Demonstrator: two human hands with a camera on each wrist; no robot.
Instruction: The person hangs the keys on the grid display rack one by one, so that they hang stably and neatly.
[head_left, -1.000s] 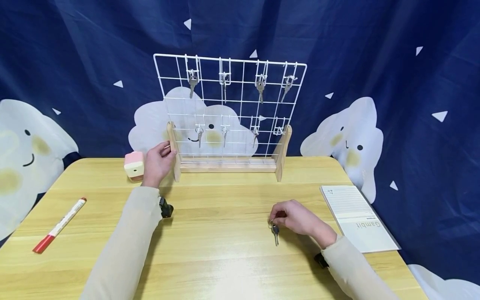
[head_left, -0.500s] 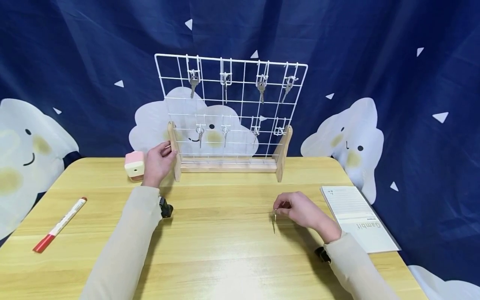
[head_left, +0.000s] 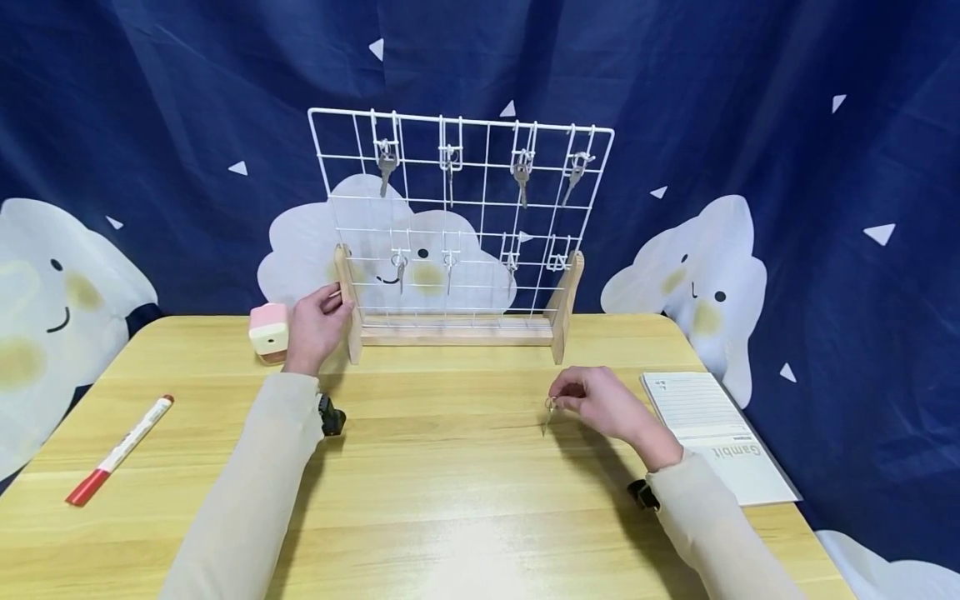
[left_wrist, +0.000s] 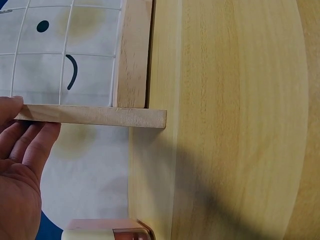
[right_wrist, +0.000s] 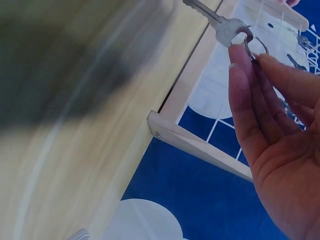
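My left hand (head_left: 315,329) holds the left wooden upright (left_wrist: 115,116) of a key rack, thumb on one face and fingers on the other. The rack's white wire grid (head_left: 486,122) bears two rows of hooks with several keys hanging from them. A bare hook (head_left: 558,257) sits at the lower right of the grid. Over the table, in front of the rack, my right hand (head_left: 603,404) pinches a metal ring between thumb and fingertips. From that ring dangles a silver key (right_wrist: 228,31), its blade pointing away from the fingers in the right wrist view.
Left of the rack stands a pink and cream box-shaped thing (head_left: 269,330), close by my left wrist. A red-capped marker (head_left: 123,446) lies at the table's left. At the right edge rests a notepad (head_left: 723,433). A blue curtain (head_left: 675,75) hangs behind.
My right hand has moved up and slightly right, toward the rack, carrying the key. The key has turned as it dangles. My left hand stays on the upright.
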